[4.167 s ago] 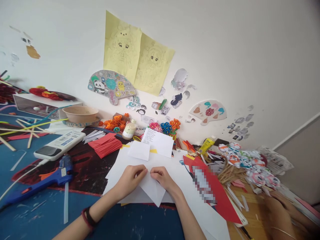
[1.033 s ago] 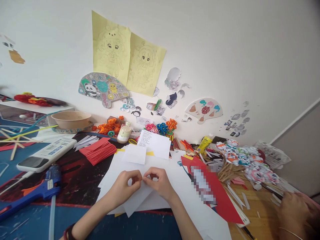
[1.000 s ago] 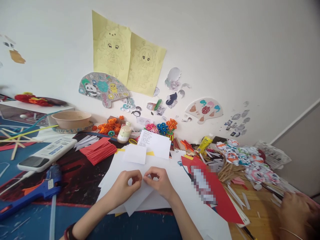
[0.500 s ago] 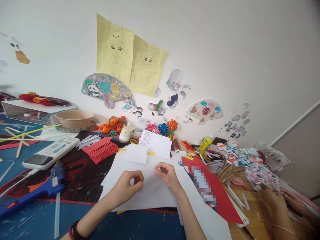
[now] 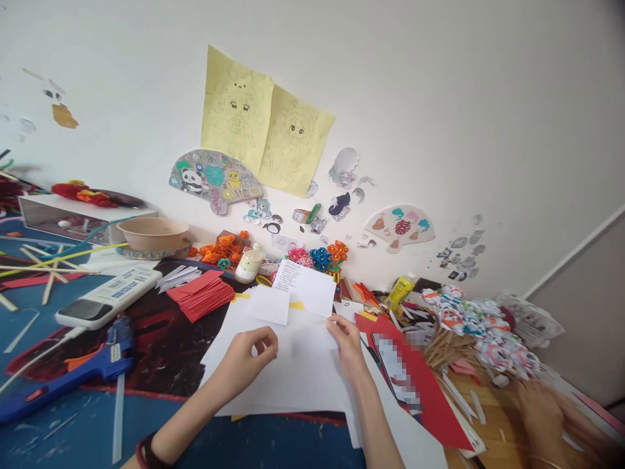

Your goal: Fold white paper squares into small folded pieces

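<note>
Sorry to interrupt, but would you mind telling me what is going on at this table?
A person works a white sheet flat on the craft table. The left hand pinches it near the middle; the right hand holds its far right corner. A second person's hand shows blurred at right, beside the paper flowers.

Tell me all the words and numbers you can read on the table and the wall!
"囍": red sign on the white paper fan on the wall.
White note sheet with small print: too small to read.
White remote control with blue labels: too blurred to read.
Blue glue gun sticker: too small to read.
Yellow glue bottle: label unreadable.
Red card: patch blurred out.
</note>
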The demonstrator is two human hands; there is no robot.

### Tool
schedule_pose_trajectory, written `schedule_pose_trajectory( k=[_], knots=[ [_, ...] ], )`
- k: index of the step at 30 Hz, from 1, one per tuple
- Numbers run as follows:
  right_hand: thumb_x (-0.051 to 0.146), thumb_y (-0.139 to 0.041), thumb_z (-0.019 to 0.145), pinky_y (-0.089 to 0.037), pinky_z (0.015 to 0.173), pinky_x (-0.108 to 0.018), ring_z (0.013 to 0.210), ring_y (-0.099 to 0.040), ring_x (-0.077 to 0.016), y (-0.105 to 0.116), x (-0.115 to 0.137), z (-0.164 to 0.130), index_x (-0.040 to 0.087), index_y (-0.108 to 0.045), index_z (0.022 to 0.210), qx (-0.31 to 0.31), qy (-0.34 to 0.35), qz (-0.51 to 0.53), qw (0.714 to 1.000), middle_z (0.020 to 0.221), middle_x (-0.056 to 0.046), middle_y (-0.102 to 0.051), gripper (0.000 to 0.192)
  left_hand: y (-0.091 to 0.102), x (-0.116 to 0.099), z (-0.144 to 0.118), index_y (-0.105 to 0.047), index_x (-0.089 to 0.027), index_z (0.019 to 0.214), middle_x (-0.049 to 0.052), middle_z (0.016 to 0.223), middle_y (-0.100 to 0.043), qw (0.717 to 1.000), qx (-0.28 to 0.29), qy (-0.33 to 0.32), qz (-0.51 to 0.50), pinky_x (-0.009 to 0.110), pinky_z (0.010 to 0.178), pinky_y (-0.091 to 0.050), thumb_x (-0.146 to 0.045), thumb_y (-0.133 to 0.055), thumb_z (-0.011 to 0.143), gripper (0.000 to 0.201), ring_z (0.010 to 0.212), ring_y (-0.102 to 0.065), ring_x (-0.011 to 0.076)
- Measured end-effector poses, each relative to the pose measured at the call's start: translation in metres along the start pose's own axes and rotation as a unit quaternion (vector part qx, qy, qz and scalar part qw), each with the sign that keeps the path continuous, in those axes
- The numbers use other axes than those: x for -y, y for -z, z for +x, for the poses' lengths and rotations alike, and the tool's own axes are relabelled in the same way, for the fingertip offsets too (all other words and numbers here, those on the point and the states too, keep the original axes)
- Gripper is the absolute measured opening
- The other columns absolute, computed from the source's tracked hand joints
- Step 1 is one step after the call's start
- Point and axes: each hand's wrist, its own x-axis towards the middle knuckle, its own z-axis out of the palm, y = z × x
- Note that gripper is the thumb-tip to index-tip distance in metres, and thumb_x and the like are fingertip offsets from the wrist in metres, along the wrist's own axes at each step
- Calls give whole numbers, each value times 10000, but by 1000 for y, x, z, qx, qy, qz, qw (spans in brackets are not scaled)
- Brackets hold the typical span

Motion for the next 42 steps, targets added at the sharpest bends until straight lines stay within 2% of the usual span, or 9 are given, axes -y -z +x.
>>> schedule_pose_trajectory(
  k=[3, 5, 9, 14, 16, 23, 27, 32, 42],
  knots=[
    [356, -726, 659, -377, 564, -245, 589, -490, -137, -5, 2, -4, 157, -596, 681, 58, -49, 25, 997, 631, -1, -550, 238, 0, 4, 2, -608, -206, 789, -1, 794, -665, 999, -31, 18, 12, 246, 609, -398, -383, -426, 819, 256, 641, -557, 148],
    [356, -734, 654, -376, 555, -246, 581, -502, -139, -11, 2, -8, 150, -602, 679, 88, -77, 34, 993, 628, -7, -566, 246, -2, 6, 2, -614, -207, 820, 6, 819, -668, 999, -28, 24, 11, 250, 613, -401, -432, -410, 832, 304, 648, -562, 155],
    [347, -741, 653, -374, 564, -234, 608, -517, -137, -17, 0, -11, 133, -643, 709, 123, -87, 14, 988, 650, -19, -590, 243, -3, 10, 1, -600, -197, 766, -1, 706, -640, 999, -26, 17, 18, 248, 599, -385, -399, -388, 848, 305, 625, -553, 157],
    [348, -733, 655, -347, 522, -216, 555, -474, -109, -18, 3, -13, 134, -662, 695, 249, -109, -44, 961, 610, 2, -570, 229, -1, 12, 2, -587, -188, 727, -4, 679, -622, 998, -46, 16, 36, 245, 593, -360, -361, -397, 843, 281, 627, -536, 156],
    [357, -738, 642, -360, 551, -224, 572, -489, -114, -21, 4, -16, 138, -669, 696, 273, -112, -56, 954, 621, 1, -588, 236, -1, 11, 2, -594, -186, 720, -4, 670, -617, 998, -39, 20, 41, 244, 591, -357, -356, -401, 840, 284, 632, -535, 158],
    [322, -715, 640, -329, 534, -218, 551, -458, -106, -32, -5, -21, 152, -671, 683, 306, -124, -69, 942, 579, 23, -563, 180, -11, 8, -2, -615, -184, 716, 5, 667, -623, 999, 18, 9, 36, 241, 582, -356, -334, -397, 829, 288, 637, -537, 160],
    [283, -681, 658, -338, 536, -216, 546, -464, -105, -36, -9, -21, 154, -666, 673, 301, -122, -65, 944, 575, 28, -560, 130, -15, 8, -1, -612, -181, 715, 3, 670, -619, 999, 32, 5, 36, 237, 583, -353, -319, -395, 826, 281, 630, -527, 152],
    [188, -632, 656, -303, 489, -203, 492, -430, -88, -38, -8, -21, 151, -649, 628, 288, -119, -65, 948, 525, 41, -523, 49, -15, 6, -2, -577, -173, 681, -10, 626, -575, 998, 36, -6, 42, 228, 566, -336, -320, -385, 836, 287, 605, -494, 139],
    [99, -552, 605, -255, 473, -205, 475, -378, -75, -40, -5, -21, 140, -646, 579, 274, -103, -55, 955, 497, 41, -494, 105, -17, 4, -2, -597, -181, 682, -2, 645, -598, 999, 14, -11, 47, 231, 587, -348, -302, -402, 830, 273, 621, -517, 148]
  ],
)
